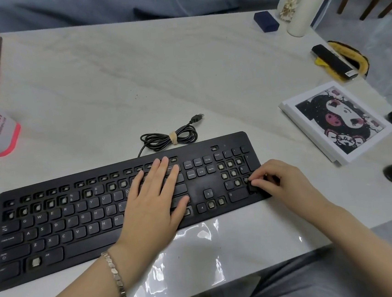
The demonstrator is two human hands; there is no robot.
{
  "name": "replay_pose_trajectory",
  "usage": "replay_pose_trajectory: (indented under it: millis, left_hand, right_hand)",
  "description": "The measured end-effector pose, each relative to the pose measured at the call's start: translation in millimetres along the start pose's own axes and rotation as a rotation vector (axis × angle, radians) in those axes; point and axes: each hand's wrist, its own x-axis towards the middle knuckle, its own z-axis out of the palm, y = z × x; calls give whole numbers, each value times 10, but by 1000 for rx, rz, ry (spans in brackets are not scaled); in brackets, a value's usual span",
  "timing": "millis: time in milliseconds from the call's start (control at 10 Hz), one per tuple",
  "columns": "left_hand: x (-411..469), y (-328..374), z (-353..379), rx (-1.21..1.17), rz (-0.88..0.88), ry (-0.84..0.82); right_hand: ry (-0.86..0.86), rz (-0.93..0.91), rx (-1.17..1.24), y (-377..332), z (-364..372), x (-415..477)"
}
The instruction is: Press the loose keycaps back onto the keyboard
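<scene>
Black keyboard (54,224), black keycap (254,188); pale grey-veined table (112,84); navy box (266,21); white bottle (305,6); black-white-pink cartoon picture (338,122).

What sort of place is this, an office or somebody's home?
Most likely a home, perhaps a dining table rather than an office desk: a marble-look table holds an overripe banana, a jar of cotton swabs and a framed cartoon picture, and wooden chair legs stand beyond it.
</scene>
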Motion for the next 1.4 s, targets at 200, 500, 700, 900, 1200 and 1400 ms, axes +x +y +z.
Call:
replay_pose_trajectory:
  millis: [200, 500, 700, 900, 1200, 1400]
  left_hand:
    - [-1, 2, 4, 0, -1, 6]
    - [0, 0, 8, 1, 5, 18]
    - [1, 0, 13, 6, 5, 15]
    - [2, 1, 10, 4, 4, 7]
    - [-2, -7, 14, 6, 3, -2]
    - [-3, -11, 25, 17, 5, -5]
  right_hand:
    - [-70, -127, -251, 27, 14, -63]
    - [-116, -85, -181, -8, -54, -44]
    - [-143, -29, -117, 0, -65, 8]
    - [-168, -57, -72, 11, -85, 5]
    - [-206, -52, -99, 2, -111, 29]
    - [-137, -20, -121, -44, -70, -3]
